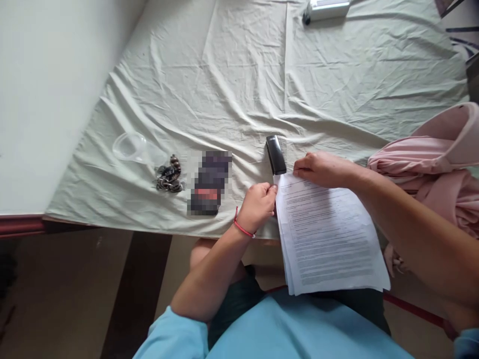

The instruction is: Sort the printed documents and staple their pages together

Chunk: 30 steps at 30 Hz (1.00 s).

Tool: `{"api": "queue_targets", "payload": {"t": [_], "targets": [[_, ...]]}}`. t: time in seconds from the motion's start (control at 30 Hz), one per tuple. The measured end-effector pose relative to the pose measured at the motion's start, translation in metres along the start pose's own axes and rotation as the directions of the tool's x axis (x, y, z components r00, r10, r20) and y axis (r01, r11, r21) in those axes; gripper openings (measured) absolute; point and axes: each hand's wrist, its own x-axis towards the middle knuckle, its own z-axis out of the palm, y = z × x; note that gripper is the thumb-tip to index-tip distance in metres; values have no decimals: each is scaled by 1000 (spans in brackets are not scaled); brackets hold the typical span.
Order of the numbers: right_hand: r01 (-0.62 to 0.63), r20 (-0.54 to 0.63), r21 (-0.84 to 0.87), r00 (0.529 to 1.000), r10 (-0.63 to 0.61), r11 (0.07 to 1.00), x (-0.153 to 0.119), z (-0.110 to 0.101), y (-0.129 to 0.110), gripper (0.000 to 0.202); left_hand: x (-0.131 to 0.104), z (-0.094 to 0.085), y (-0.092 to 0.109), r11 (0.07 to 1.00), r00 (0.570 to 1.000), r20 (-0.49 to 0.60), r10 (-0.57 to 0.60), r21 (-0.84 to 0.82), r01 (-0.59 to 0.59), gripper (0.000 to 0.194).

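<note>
A stack of printed paper sheets [329,239] hangs over the near edge of the cloth-covered table, its lower part above my lap. My left hand [259,203] pinches the stack's upper left edge between thumb and fingers. At the top edge, my right hand [318,168] has its fingers closed on the paper. Between the two hands, a black stapler [276,154] lies on the cloth, its near end meeting the top left corner of the sheets. Whether the paper is inside the stapler's jaws I cannot tell.
Left of my hands lie a blurred-out dark phone-like object [209,183], a bunch of keys [170,177] and a clear plastic container [130,148]. Pink fabric [422,154] is heaped at the right. A grey-white box-like device [329,9] sits at the far edge. The pale tablecloth [232,65] is wrinkled.
</note>
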Motion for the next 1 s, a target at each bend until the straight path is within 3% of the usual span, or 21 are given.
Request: {"api": "queue_targets", "payload": {"t": [0.23, 0.47, 0.67, 0.83, 1.0], "targets": [[16, -52, -10, 998, -16, 1000, 0, 10, 5, 28, 4, -6, 0, 982, 989, -56, 139, 138, -130, 35], [88, -54, 45, 995, -86, 995, -2, 15, 8, 29, 9, -10, 4, 947, 969, -125, 212, 271, -172, 33], [-19, -155, 119, 987, 38, 993, -5, 20, 5, 22, 18, -10, -1, 981, 982, -91, 164, 124, -153, 28], [-70, -283, 231, 949, 136, 970, -9, 28, 3, 16, 16, -10, 1, 993, 991, -62, 114, -8, -115, 27], [-106, -389, 283, 896, 215, 953, -10, 37, 2, 15, 15, -12, 3, 993, 994, -38, 100, 59, -98, 23]]}}
